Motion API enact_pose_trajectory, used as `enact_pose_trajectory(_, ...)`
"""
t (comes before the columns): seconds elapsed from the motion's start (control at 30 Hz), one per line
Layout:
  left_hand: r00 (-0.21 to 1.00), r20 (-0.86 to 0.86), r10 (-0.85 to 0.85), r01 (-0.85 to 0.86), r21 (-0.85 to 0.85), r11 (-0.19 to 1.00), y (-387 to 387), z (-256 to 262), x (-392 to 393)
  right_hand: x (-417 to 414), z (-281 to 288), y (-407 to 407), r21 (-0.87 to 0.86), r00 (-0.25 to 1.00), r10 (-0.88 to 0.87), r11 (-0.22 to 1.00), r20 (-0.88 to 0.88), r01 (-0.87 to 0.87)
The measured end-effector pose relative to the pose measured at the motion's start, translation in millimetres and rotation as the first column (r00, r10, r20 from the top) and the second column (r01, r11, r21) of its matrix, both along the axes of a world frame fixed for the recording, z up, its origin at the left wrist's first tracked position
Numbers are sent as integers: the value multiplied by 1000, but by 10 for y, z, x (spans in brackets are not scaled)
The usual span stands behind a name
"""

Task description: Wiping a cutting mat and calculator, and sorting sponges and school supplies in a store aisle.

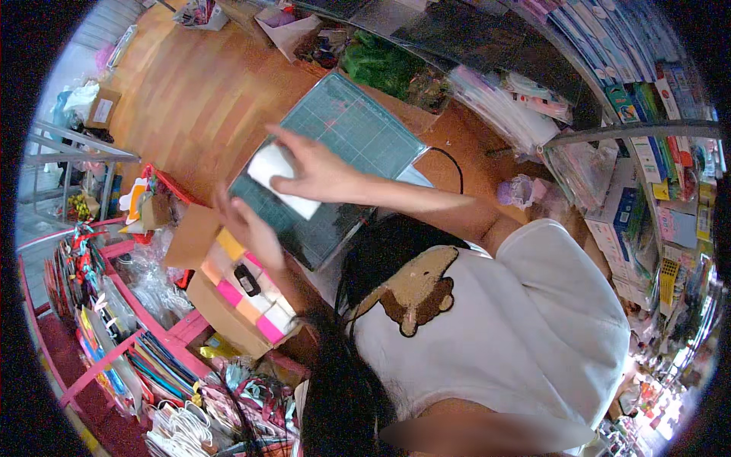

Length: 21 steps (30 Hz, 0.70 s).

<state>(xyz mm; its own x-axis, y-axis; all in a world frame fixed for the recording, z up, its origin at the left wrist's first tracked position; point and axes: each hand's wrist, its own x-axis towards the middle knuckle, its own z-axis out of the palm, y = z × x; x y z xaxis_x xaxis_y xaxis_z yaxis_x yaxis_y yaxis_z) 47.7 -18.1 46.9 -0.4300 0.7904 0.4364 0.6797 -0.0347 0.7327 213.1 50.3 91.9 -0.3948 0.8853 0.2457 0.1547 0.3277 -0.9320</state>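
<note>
My right hand (320, 165) is over a white rectangular piece (294, 200), perhaps a paper pad or packet. Its thumb and index finger are spread apart, the thumb on or just above the white surface. Beneath lies a dark green cutting mat (360, 125) with a printed grid. My left hand (254, 231), blurred, is off the mat's left edge with its fingers apart and nothing visible in them. Below that hand stands an opened cardboard box (228, 314) packed with orange, pink and white bundles (251, 311). A small black object (246, 280) lies on top of them.
Pink-red rack bars (185, 328) at lower left hold bags and folders (163, 360). Stocked shelves (645, 171) line the right side. Beyond the mat are a green bundle (377, 60) and plastic-wrapped goods (502, 105). A black cable (457, 165) curves beside the mat.
</note>
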Motion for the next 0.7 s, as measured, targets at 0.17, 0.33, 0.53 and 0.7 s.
enact_pose_trajectory(0.17, 436, 897, -67, 235, -41, 971, -107, -325, -189, -282, -58, 7, 5, 996, 45, 999, 71, -46)
enact_pose_trajectory(0.33, 599, 800, 24, 76, -87, 993, -406, -581, 84, -654, -269, -221, 318, 955, 120, 925, 271, -206)
enact_pose_trajectory(0.53, 538, 842, 35, -38, -17, 999, -503, -485, 218, -735, -291, -293, 414, 939, 173, 862, 299, -291)
enact_pose_trajectory(0.7, 593, 766, 248, -212, -148, 966, -521, -577, 345, -462, -435, 245, 566, 946, -67, 813, 317, -132)
